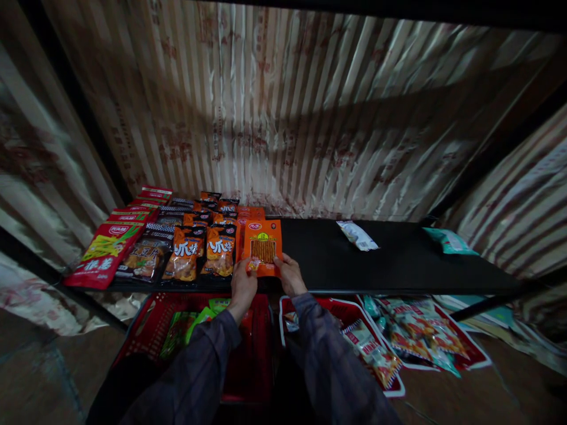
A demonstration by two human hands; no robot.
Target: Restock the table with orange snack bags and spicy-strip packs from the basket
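Observation:
An orange snack packet (263, 245) with a clear window of brown sticks stands tilted up at the front of the black shelf (310, 257). My left hand (244, 284) pinches its lower left corner. At the lower right edge, my right hand (290, 275) grips the same packet. Behind it and to its left lie more orange packets (251, 211). Beside these, black-and-orange snack bags (220, 249) are set out in rows, then dark bags with a clear front (145, 255), then red bags (106, 251) at the far left.
A white packet (358, 235) and a teal packet (450, 241) lie on the shelf's right half. Below stand a red basket (146, 321) with green packets and two white-rimmed baskets (401, 386) of snack bags. Striped sheeting (274, 118) hangs behind; dark posts (84, 100) frame the shelf.

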